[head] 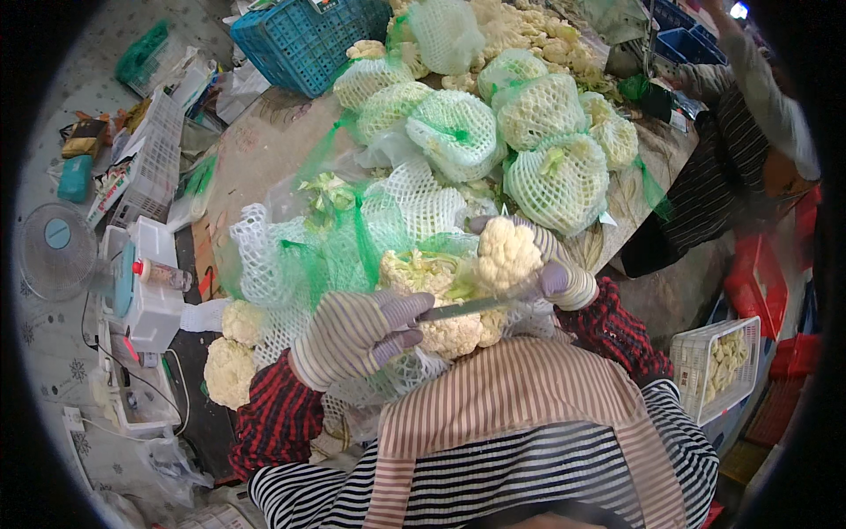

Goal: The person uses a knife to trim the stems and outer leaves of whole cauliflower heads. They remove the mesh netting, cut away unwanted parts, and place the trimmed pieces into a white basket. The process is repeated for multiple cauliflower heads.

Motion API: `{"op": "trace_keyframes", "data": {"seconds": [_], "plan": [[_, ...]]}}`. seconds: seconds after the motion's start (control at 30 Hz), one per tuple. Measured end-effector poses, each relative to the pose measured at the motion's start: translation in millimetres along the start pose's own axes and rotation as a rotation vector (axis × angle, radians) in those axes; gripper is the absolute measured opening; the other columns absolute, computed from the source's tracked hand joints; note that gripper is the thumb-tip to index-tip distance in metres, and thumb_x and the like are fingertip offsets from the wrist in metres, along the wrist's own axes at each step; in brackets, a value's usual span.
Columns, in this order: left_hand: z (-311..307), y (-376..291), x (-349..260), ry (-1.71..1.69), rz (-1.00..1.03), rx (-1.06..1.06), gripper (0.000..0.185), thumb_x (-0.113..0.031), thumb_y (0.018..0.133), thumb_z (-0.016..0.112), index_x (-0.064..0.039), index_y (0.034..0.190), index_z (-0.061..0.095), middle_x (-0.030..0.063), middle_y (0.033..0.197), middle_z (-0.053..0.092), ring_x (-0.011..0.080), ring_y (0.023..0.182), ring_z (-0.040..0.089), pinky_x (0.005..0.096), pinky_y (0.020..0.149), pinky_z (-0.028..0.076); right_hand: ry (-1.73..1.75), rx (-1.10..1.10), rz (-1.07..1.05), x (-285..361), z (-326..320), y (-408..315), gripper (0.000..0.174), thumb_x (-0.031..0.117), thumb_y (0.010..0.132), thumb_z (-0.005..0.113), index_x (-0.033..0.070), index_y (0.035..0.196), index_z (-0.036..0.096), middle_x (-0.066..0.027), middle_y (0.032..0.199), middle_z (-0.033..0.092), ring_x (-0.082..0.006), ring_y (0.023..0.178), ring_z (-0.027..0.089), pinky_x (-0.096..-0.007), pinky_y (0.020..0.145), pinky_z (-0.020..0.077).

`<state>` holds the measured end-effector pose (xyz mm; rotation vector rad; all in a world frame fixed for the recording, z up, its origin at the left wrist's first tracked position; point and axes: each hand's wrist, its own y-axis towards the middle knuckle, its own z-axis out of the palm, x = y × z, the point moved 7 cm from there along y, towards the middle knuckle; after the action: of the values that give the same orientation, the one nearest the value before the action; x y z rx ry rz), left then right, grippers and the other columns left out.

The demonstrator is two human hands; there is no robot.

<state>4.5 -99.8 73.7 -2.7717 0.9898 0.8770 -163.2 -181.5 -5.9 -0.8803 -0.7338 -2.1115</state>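
Note:
My left hand point(360, 334), in a striped knit glove, grips a knife point(466, 308) with its blade pointing right. My right hand point(562, 268), gloved the same way, holds a cauliflower piece point(508, 253) up at the blade's far end. Whether the edge is cutting into it cannot be seen. Beneath the knife, close to my striped apron point(509, 377), lie more cauliflower florets point(451, 336) and a partly trimmed cauliflower head point(416, 270). White foam netting point(413, 202) and green mesh point(360, 238) spread just beyond my hands.
Several net-wrapped cauliflowers point(558, 182) crowd the table point(258, 142) ahead, near a blue crate point(307, 49). Two bare cauliflower heads point(230, 372) sit left. A white basket of florets point(724, 367) stands right. Another person point(720, 145) is at the far right; a fan point(58, 241) stands left.

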Motion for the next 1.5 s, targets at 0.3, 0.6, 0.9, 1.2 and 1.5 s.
{"op": "trace_keyframes", "data": {"seconds": [0.3, 0.6, 0.9, 1.2, 1.5], "plan": [[3.0, -5.4, 5.6, -0.179, -0.108, -0.069, 0.036, -0.024, 0.084, 0.067, -0.006, 0.115, 0.061, 0.0103, 0.086, 0.068, 0.0214, 0.072, 0.067, 0.0297, 0.068, 0.052, 0.138, -0.250, 0.014, -6.7, -15.6, -5.2, 0.100, 0.009, 0.037, 0.075, -0.005, 0.129, 0.041, -0.0110, 0.108, 0.058, -0.0225, 0.097, 0.058, -0.0303, 0.078, 0.0486], [4.9, -5.8, -3.0, -0.245, -0.083, -0.040, 0.034, -0.027, 0.085, 0.064, -0.007, 0.113, 0.062, 0.0105, 0.082, 0.066, 0.0232, 0.068, 0.065, 0.0294, 0.063, 0.051, 0.232, -0.090, 0.020, -10.1, -20.6, -3.6, 0.096, 0.002, 0.039, 0.075, -0.005, 0.128, 0.041, -0.0149, 0.118, 0.051, -0.0287, 0.107, 0.054, -0.0370, 0.073, 0.0557], [-6.5, -3.2, 2.9, 0.055, -0.048, -0.191, 0.038, -0.021, 0.078, 0.069, -0.007, 0.113, 0.059, 0.0100, 0.079, 0.064, 0.0269, 0.063, 0.063, 0.0330, 0.055, 0.049, 0.155, -0.227, -0.012, -11.2, -26.7, -4.0, 0.093, 0.008, 0.037, 0.078, -0.004, 0.124, 0.046, -0.0132, 0.115, 0.055, -0.0273, 0.103, 0.055, -0.0371, 0.085, 0.0476], [-7.8, -6.5, 1.7, 0.111, -0.058, -0.149, 0.041, -0.013, 0.075, 0.071, -0.004, 0.113, 0.059, 0.0120, 0.080, 0.066, 0.0261, 0.068, 0.067, 0.0323, 0.060, 0.051, 0.106, -0.145, 0.004, -10.5, -23.8, -2.6, 0.092, 0.014, 0.035, 0.078, -0.004, 0.120, 0.048, -0.0112, 0.106, 0.057, -0.0258, 0.100, 0.055, -0.0348, 0.083, 0.0469], [-9.7, -7.8, 3.5, 0.090, -0.088, -0.164, 0.040, -0.014, 0.075, 0.071, -0.005, 0.112, 0.060, 0.0123, 0.081, 0.066, 0.0265, 0.069, 0.067, 0.0320, 0.060, 0.051, 0.127, -0.234, 0.026, -8.8, -19.2, -4.0, 0.094, 0.015, 0.034, 0.078, -0.006, 0.121, 0.047, -0.0132, 0.105, 0.057, -0.0266, 0.098, 0.056, -0.0321, 0.071, 0.0516]]}}
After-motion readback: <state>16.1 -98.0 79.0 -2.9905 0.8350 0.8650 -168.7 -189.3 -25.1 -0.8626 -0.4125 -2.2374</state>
